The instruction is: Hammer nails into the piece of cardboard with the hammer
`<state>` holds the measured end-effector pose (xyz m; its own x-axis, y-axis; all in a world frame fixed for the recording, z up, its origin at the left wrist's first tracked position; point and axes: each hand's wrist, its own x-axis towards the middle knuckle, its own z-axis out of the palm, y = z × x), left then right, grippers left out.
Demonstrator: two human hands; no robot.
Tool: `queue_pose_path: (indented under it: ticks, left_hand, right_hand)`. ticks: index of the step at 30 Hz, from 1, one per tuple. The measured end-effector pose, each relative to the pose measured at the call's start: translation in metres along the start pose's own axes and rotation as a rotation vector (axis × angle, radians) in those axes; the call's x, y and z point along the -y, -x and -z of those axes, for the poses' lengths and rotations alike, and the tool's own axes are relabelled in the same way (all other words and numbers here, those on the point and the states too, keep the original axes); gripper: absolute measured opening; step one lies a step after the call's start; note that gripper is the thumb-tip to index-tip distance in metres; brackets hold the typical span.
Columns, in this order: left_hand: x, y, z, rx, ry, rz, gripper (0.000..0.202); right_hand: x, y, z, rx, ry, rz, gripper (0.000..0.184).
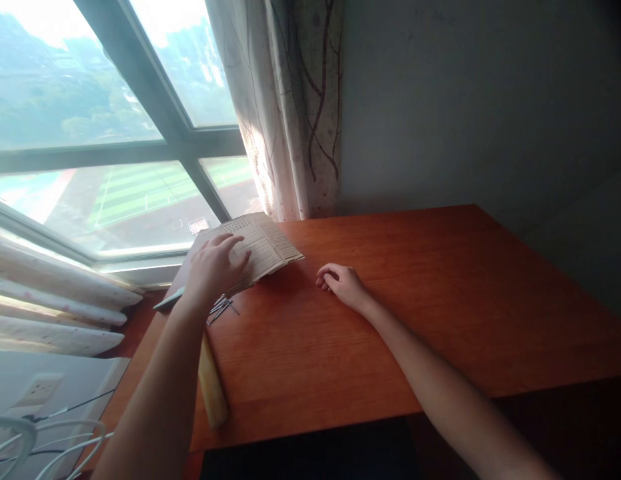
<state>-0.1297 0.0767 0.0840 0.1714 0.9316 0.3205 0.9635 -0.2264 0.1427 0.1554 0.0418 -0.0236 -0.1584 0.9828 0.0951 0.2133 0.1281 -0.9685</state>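
Note:
My left hand (215,263) is spread over a piece of corrugated cardboard (263,243) at the window end of the table, thumb and fingers apart. Whether the fingertips press on it or hover just above, I cannot tell. The cardboard's ridges show on top, with a grid-like pattern near its far edge. Below it lie several thin metal nails (224,308). A pale wooden handle (213,390) rests beside my left forearm, its upper end hidden. My right hand (340,283) is loosely curled over the tabletop, right of the cardboard, with nothing visible in it.
The reddish-brown wooden table (430,293) runs to a dark wall. A flat grey-green object (169,300) lies at its left edge. Beyond are a window (140,193) and a patterned curtain (290,133). White cables (65,433) hang near a socket (40,390) at lower left.

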Motion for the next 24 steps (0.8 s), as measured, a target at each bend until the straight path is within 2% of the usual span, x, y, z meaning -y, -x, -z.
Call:
queue_pose_path:
  ticks: [3,6,8,10,13,18,24]
  left_hand:
    - [0.01,0.018,0.011,-0.079,0.011,0.116,0.048]
    - [0.026,0.048,0.02,-0.056,-0.092,0.379,0.042]
    - [0.038,0.07,0.023,0.003,-0.171,0.484,0.038]
    - [0.047,0.087,0.022,0.116,-0.21,0.558,0.038]
    - [0.052,0.102,0.021,0.248,-0.207,0.663,0.045]
    - [0.047,0.104,0.019,0.37,-0.17,0.658,0.046]
    - [0.059,0.106,0.007,0.383,-0.138,0.627,0.043]
  right_hand:
    - [0.0,0.0,0.0,-0.002,0.002,0.002,0.017]
    - [-0.001,0.0,0.0,-0.002,0.004,0.006,0.017]
    - [-0.002,0.0,0.0,-0.002,0.004,0.006,0.017]
    - [-0.003,0.0,0.0,-0.004,0.005,0.007,0.017]
    - [-0.004,0.0,0.0,-0.005,0.007,0.011,0.017]
    - [-0.005,-0.001,0.0,-0.003,0.017,0.013,0.017]
    - [-0.003,0.0,0.0,0.001,0.02,0.013,0.018]
